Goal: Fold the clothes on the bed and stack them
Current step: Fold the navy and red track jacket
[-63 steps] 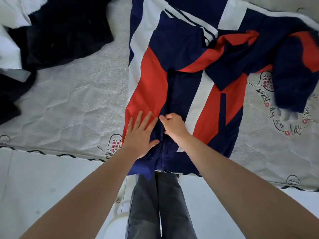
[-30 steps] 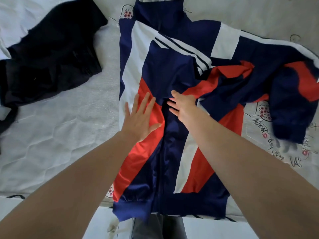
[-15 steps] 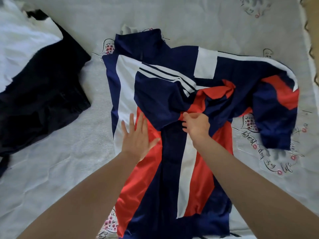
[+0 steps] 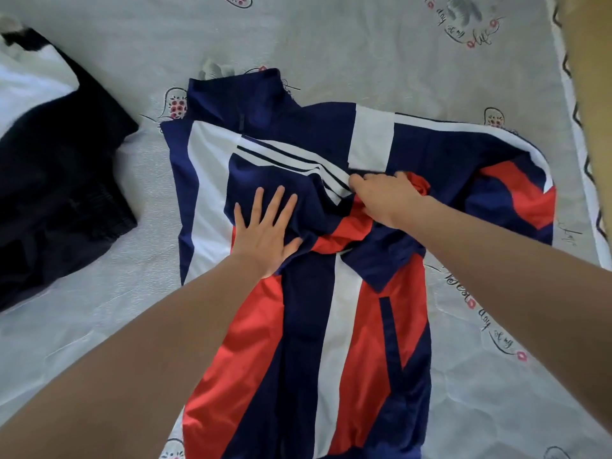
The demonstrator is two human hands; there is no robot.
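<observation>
Navy, red and white slippery track jacket (image 4: 331, 326) lies front-up on the quilted grey mattress (image 4: 364, 44). Left hand (image 4: 265, 233), fingers spread flat, presses the folded-over sleeve, probably to pin it. Right hand (image 4: 384, 197) curls round bunched red fabric mid-chest, apparently tidying the other sleeve. Black garment (image 4: 59, 193) waits well apart.

We see bare mattress (image 4: 364, 38) open beyond the jacket's (image 4: 298, 326) collar, right across the far side. On the left, a strip of mattress lies free between the jacket and the dark clothes (image 4: 59, 200), which block the far left edge. To the right the folded sleeve (image 4: 516, 200) lies close to the mattress edge, leaving only a narrow lane. Both forearms cross the near side above the jacket.
</observation>
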